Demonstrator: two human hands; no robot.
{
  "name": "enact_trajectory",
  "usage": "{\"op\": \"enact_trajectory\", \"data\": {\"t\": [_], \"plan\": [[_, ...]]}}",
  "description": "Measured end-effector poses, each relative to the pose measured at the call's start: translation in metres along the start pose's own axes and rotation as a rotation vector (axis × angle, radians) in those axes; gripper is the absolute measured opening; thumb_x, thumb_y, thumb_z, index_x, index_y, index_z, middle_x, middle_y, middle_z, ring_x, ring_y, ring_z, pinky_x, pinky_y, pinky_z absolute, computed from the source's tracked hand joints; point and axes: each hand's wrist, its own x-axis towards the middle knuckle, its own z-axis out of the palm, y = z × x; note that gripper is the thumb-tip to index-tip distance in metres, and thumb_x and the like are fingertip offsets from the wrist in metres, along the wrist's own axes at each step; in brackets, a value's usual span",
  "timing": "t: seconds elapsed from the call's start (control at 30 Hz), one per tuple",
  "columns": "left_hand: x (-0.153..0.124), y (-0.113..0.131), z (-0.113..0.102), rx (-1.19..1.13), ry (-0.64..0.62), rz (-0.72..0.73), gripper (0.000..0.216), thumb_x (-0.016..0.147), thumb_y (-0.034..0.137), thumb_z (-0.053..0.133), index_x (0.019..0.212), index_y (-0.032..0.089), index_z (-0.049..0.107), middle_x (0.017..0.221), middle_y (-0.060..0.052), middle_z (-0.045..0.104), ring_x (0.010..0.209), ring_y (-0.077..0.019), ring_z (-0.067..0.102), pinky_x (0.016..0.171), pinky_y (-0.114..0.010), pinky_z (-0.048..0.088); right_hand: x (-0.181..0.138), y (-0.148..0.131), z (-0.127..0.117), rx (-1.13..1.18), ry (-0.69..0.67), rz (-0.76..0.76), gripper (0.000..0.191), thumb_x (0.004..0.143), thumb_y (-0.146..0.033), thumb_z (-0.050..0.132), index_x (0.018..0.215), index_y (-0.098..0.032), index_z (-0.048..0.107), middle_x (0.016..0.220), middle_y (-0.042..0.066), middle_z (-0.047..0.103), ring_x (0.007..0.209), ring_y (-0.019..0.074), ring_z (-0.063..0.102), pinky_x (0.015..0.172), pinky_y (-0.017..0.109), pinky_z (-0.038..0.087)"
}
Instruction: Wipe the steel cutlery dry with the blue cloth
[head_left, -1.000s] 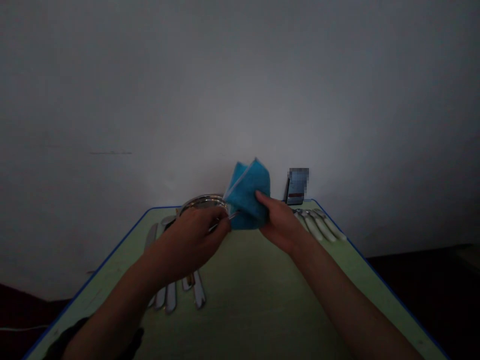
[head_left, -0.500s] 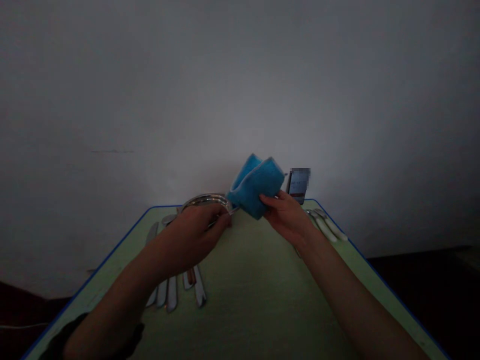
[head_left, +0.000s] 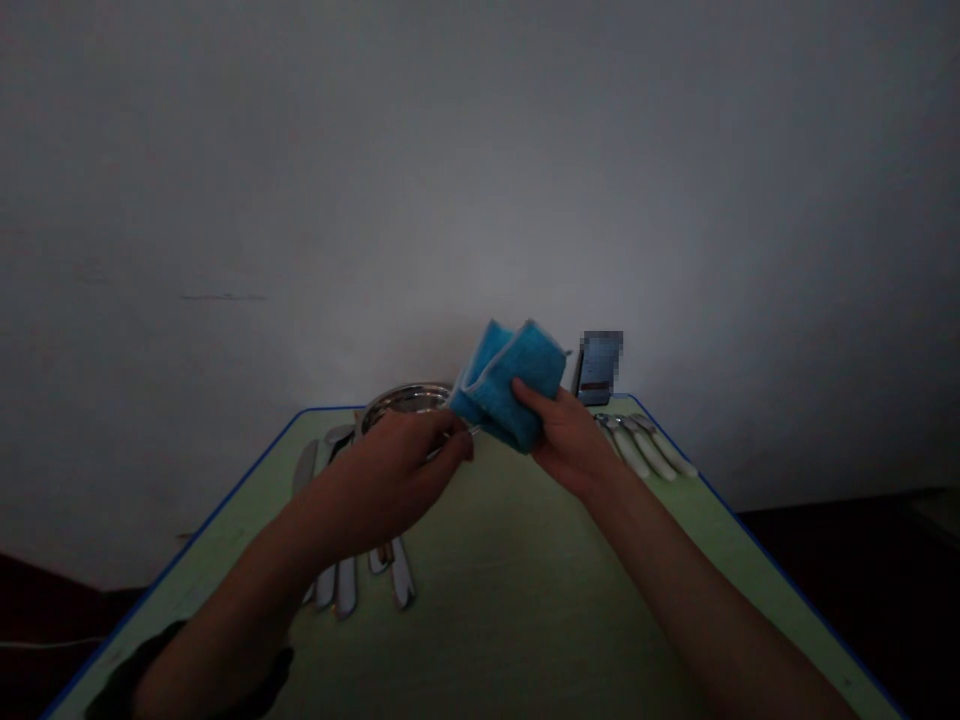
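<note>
The green table (head_left: pixel 495 590) lay under your arms. Your right hand (head_left: pixel 574 445) had its grip closed on a folded blue cloth (head_left: pixel 506 385), held above the far end; your left hand (head_left: pixel 390 480) pinched a thin metal utensil (head_left: pixel 459 437) reaching into the cloth.

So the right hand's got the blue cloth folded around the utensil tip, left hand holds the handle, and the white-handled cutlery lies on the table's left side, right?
Not quite: the head view shows the white-handled cutlery on the table's right side. The rest stands.
</note>
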Motion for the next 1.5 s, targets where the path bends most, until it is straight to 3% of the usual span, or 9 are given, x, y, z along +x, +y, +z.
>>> {"op": "enact_trajectory", "data": {"t": [0.13, 0.33, 0.53, 0.77, 1.0, 1.07, 1.27, 1.4, 1.5], "plan": [[0.0, -0.001, 0.0, -0.039, 0.007, -0.028, 0.03, 0.088, 0.03, 0.033, 0.074, 0.017, 0.056, 0.058, 0.004, 0.05, 0.054, -0.012, 0.049, 0.053, -0.023, 0.033, 0.001, -0.001, -0.001, 0.0, 0.04, -0.05, 0.014, 0.074, -0.016, 0.059, 0.088, -0.016, 0.061, 0.084, 0.002, 0.07, 0.079, 0.015, 0.065, 0.082, 0.032, 0.05], [-0.004, -0.01, -0.001, -0.104, -0.037, -0.025, 0.037, 0.091, 0.036, 0.03, 0.066, 0.018, 0.051, 0.054, 0.005, 0.048, 0.05, -0.0109, 0.048, 0.051, -0.022, 0.035, 0.006, -0.007, -0.002, 0.109, 0.233, -0.223, 0.012, 0.079, -0.016, 0.053, 0.085, -0.021, 0.062, 0.081, -0.003, 0.071, 0.07, 0.011, 0.065, 0.076, 0.029, 0.052], [-0.005, -0.002, 0.015, 0.053, -0.016, 0.039, 0.035, 0.092, 0.035, 0.024, 0.074, 0.018, 0.048, 0.065, 0.0, 0.054, 0.057, -0.0141, 0.051, 0.054, -0.026, 0.039, 0.006, 0.01, 0.004, 0.265, 0.378, -0.173, 0.011, 0.083, -0.023, 0.051, 0.081, -0.019, 0.062, 0.076, -0.003, 0.07, 0.064, 0.0075, 0.063, 0.068, 0.022, 0.053], [0.001, 0.003, 0.046, 0.274, -0.015, 0.089, 0.031, 0.092, 0.03, 0.027, 0.091, 0.014, 0.053, 0.078, -0.008, 0.061, 0.072, -0.0205, 0.059, 0.065, -0.033, 0.043, -0.003, 0.026, 0.014, 0.183, 0.334, -0.088, 0.011, 0.077, -0.025, 0.059, 0.074, -0.015, 0.062, 0.07, 0.0, 0.07, 0.06, 0.0101, 0.063, 0.064, 0.023, 0.053], [-0.004, -0.002, 0.022, 0.134, -0.119, 0.137, 0.036, 0.093, 0.033, 0.024, 0.073, 0.017, 0.049, 0.059, 0.001, 0.053, 0.051, -0.0119, 0.05, 0.051, -0.024, 0.04, 0.01, 0.007, -0.004, 0.157, 0.352, -0.145, 0.007, 0.074, -0.02, 0.061, 0.079, -0.015, 0.064, 0.076, 0.0, 0.071, 0.064, 0.0104, 0.064, 0.065, 0.022, 0.053], [-0.006, -0.001, 0.013, 0.041, -0.127, 0.115, 0.036, 0.093, 0.033, 0.025, 0.069, 0.018, 0.047, 0.057, 0.003, 0.049, 0.049, -0.0102, 0.047, 0.049, -0.022, 0.039, 0.014, -0.002, -0.013, 0.066, 0.302, -0.155, 0.012, 0.072, -0.023, 0.063, 0.082, -0.016, 0.064, 0.082, 0.001, 0.071, 0.068, 0.0123, 0.064, 0.066, 0.025, 0.053], [-0.004, -0.011, -0.006, -0.254, -0.106, 0.015, 0.037, 0.091, 0.038, 0.03, 0.063, 0.018, 0.044, 0.055, 0.005, 0.042, 0.049, -0.0081, 0.042, 0.046, -0.018, 0.036, 0.01, -0.03, -0.033, -0.458, 0.183, -0.407, 0.026, 0.072, -0.038, 0.061, 0.089, -0.019, 0.064, 0.09, 0.001, 0.07, 0.084, 0.016, 0.063, 0.077, 0.029, 0.049], [-0.005, -0.03, -0.014, -0.333, -0.006, -0.083, 0.038, 0.089, 0.041, 0.034, 0.063, 0.017, 0.046, 0.052, 0.006, 0.038, 0.045, -0.007, 0.035, 0.039, -0.017, 0.03, -0.005, -0.05, -0.044, -0.678, -0.238, -0.109, 0.024, 0.072, -0.034, 0.061, 0.091, -0.019, 0.063, 0.087, 0.001, 0.069, 0.075, 0.0146, 0.063, 0.075, 0.031, 0.049], [-0.007, -0.036, -0.016, -0.361, 0.02, -0.107, 0.037, 0.089, 0.042, 0.035, 0.067, 0.017, 0.049, 0.053, 0.006, 0.039, 0.046, -0.0068, 0.035, 0.039, -0.016, 0.029, -0.015, -0.062, -0.046, -0.951, -0.461, 0.059, 0.025, 0.068, -0.034, 0.066, 0.087, -0.018, 0.064, 0.081, 0.0, 0.068, 0.068, 0.0141, 0.062, 0.064, 0.026, 0.05]]}}
